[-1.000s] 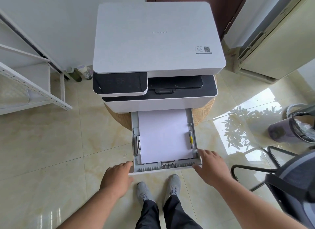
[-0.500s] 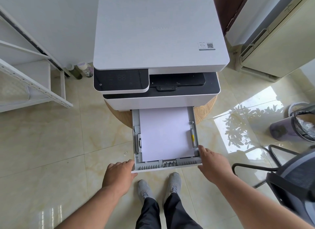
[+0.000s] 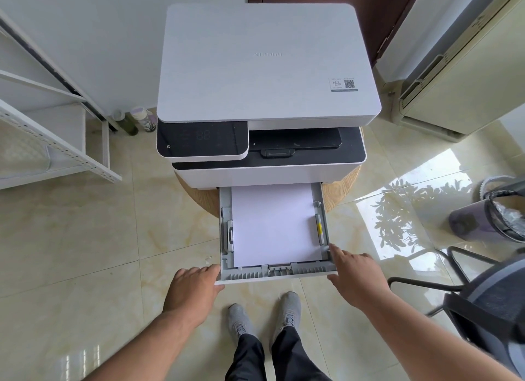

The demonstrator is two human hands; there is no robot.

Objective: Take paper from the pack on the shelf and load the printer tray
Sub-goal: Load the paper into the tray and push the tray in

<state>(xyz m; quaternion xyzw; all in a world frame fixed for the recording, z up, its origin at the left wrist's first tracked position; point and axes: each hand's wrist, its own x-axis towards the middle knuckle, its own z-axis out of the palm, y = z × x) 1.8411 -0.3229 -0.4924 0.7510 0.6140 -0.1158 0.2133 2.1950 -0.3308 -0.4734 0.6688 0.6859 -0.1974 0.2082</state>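
Observation:
A white printer (image 3: 267, 68) stands on a round wooden stool (image 3: 341, 190). Its grey paper tray (image 3: 272, 274) is pulled out toward me, and a stack of white paper (image 3: 272, 224) lies flat in it between the side guides. My left hand (image 3: 193, 292) touches the tray's front left corner, fingers against the side and thumb at the front edge. My right hand (image 3: 355, 275) rests with straight fingers on the front right corner. The paper pack is out of view.
A white metal shelf (image 3: 56, 147) stands at the left. Two bottles (image 3: 139, 119) sit on the floor by the wall. A floor air conditioner (image 3: 454, 68), a lined bin (image 3: 505, 210) and a dark office chair (image 3: 483, 309) are on the right. My feet are below the tray.
Both hands stay at the tray's front corners. The tray has slid a little way into the printer, so slightly less paper shows.

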